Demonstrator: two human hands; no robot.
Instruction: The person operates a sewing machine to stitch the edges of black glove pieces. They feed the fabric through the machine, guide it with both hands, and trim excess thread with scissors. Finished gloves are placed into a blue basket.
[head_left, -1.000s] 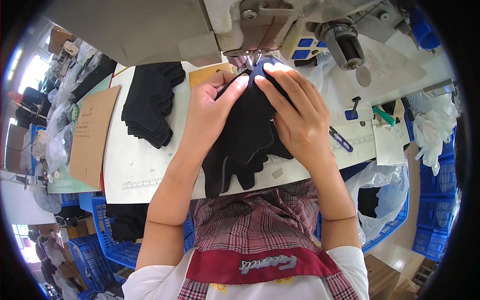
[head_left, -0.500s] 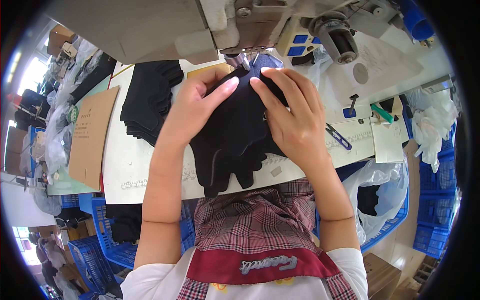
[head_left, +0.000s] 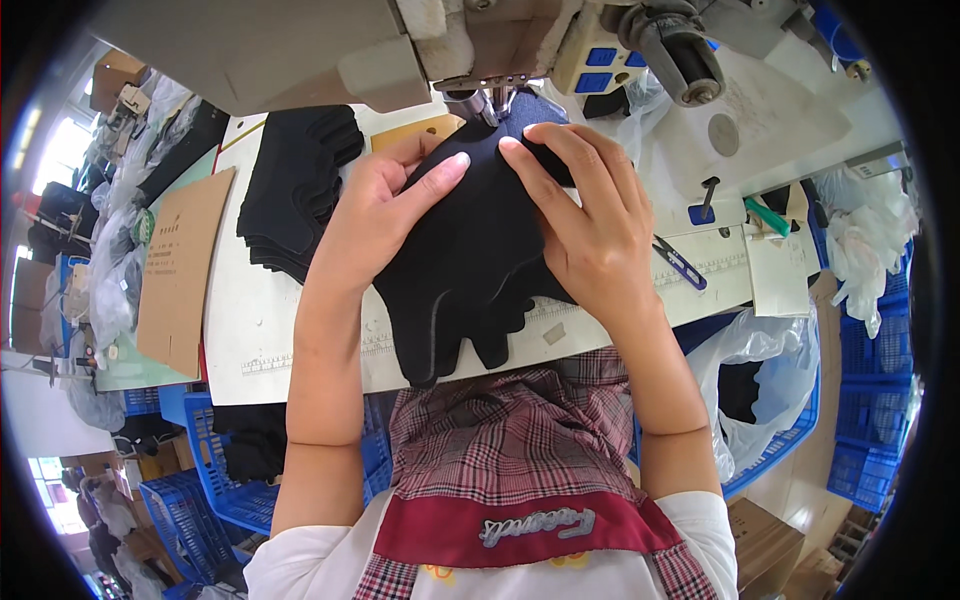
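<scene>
A black fabric piece point(head_left: 465, 220) with a scalloped edge lies under the sewing machine's presser foot point(head_left: 500, 100). A dark blue piece point(head_left: 538, 112) shows right by the foot. My left hand point(head_left: 385, 215) pinches the black fabric's left side, thumb on top and the other fingers partly hidden at its edge. On the right side, my right hand point(head_left: 600, 215) grips the same fabric, its bent fingertips pressed down close to the foot; part of that hand's hold is hidden. The fabric's lower end drapes toward the table's front edge.
Left of the fabric lies a stack of black cut pieces point(head_left: 290, 190), beside a cardboard sheet point(head_left: 185, 270). Snips point(head_left: 680, 265) lie right of my right hand, near a green-handled tool point(head_left: 767, 217). Blue baskets point(head_left: 215, 470) stand below the table; a plastic bag point(head_left: 745, 400) lines one.
The black fabric has shifted slightly toward the machine, and its lower folds lie flatter. My fingers keep nearly the same hold. The whole view has shifted slightly.
</scene>
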